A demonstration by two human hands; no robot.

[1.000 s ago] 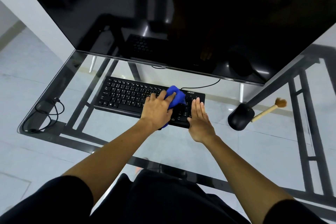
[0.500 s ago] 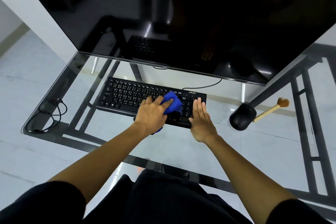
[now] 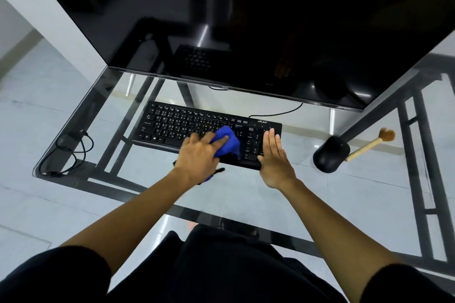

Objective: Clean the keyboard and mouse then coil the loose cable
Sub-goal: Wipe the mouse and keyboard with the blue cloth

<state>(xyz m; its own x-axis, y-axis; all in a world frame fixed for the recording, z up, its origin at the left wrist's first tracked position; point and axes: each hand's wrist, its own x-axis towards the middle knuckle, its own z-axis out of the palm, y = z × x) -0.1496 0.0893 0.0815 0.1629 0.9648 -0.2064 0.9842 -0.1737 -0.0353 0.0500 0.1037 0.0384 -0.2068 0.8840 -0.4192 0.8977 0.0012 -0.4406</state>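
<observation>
The cable (image 3: 73,152) lies loose at the desk's left corner. At mid-desk my left hand (image 3: 197,157) grips the cloth (image 3: 227,141) and wipes the keyboard (image 3: 177,125). My right hand (image 3: 273,157), fingers straight, steadies its right end. Next, I think, comes the mouse (image 3: 330,155), towards the right edge.

Left hand (image 3: 197,156) grips blue cloth (image 3: 229,140) on keyboard (image 3: 177,124); right hand (image 3: 273,156) flat.
</observation>
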